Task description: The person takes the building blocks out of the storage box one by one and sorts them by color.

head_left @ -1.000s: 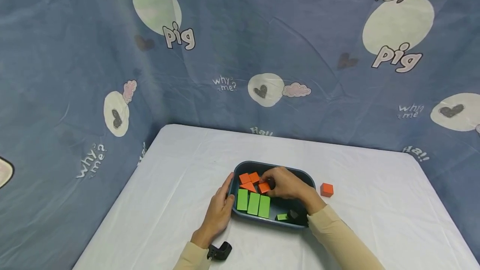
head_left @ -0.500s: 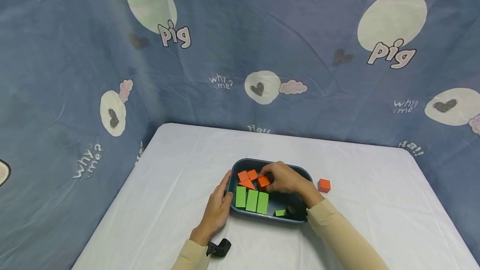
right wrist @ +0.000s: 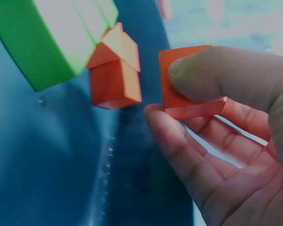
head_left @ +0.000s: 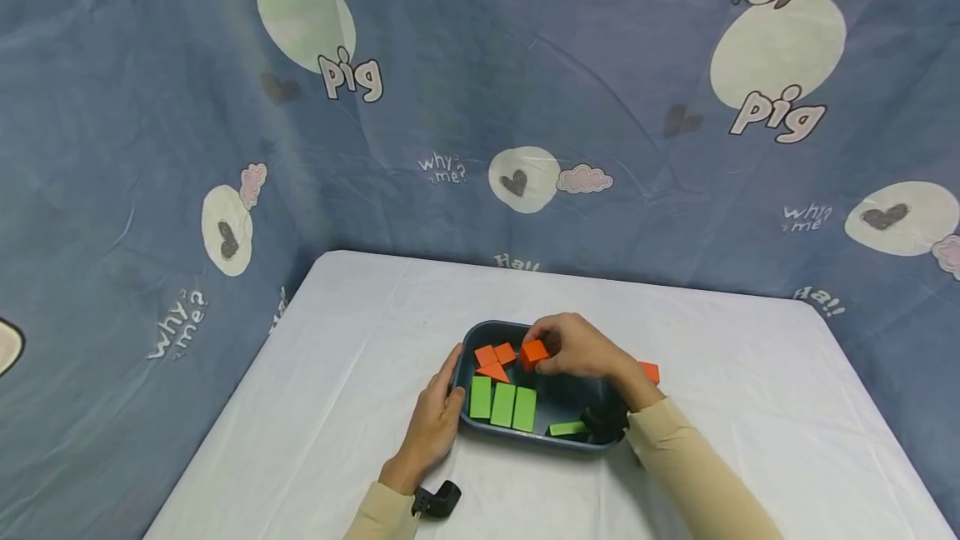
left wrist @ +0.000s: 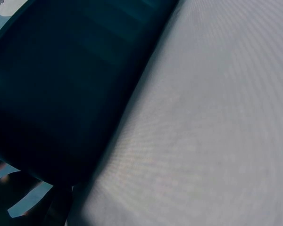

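Note:
My right hand pinches an orange cube block between thumb and fingers, over the back part of a dark blue tray. The right wrist view shows the thumb flat on one face of the cube, the fingers under and behind it. Straight fingers of my left hand lie along the tray's left end, thumb by the front corner. Inside the tray, two orange cubes and an orange triangular block sit behind three upright green blocks.
A green block lies at the tray's front right, partly behind a black device under the right wrist. Outside the tray, another orange block shows past the right wrist on the white tablecloth. A patterned blue curtain hangs behind.
The right hand has lifted the orange cube slightly up and to the right, away from the other orange blocks. The forearm now partly covers the block outside. The left hand stays at the tray.

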`<state>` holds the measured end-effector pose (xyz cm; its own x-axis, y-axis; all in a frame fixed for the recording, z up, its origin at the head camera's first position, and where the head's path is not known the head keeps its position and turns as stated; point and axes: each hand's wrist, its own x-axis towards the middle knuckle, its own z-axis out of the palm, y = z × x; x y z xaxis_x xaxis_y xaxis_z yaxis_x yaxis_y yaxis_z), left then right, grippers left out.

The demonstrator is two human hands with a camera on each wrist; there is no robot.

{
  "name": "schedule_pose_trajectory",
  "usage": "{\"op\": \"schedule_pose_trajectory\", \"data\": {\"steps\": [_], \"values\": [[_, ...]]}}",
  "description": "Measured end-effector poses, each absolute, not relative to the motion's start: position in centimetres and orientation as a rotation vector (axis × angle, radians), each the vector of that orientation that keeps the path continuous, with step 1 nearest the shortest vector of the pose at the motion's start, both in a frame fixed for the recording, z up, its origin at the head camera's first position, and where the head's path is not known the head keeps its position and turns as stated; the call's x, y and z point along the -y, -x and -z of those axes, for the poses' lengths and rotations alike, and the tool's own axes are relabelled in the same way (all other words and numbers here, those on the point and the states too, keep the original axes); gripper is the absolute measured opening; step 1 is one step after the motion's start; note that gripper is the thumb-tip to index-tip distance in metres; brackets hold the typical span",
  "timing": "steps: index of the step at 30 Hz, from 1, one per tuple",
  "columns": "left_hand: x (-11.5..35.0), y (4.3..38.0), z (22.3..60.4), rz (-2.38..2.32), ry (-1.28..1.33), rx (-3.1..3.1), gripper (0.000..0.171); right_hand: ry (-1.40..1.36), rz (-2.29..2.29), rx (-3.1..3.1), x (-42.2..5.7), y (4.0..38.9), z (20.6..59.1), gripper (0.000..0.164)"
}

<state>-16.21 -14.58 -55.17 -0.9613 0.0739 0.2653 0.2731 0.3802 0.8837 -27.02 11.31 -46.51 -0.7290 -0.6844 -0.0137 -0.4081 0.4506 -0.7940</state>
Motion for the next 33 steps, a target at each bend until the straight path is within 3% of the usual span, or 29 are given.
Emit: {"op": "schedule_pose_trajectory", "data": {"steps": [33], "values": [[14.2,16.4,55.4,1.646,0.287,2.456,0.066,0.629,1.495,-2.453,-21.8,25.7,44.0,0.031]]}}
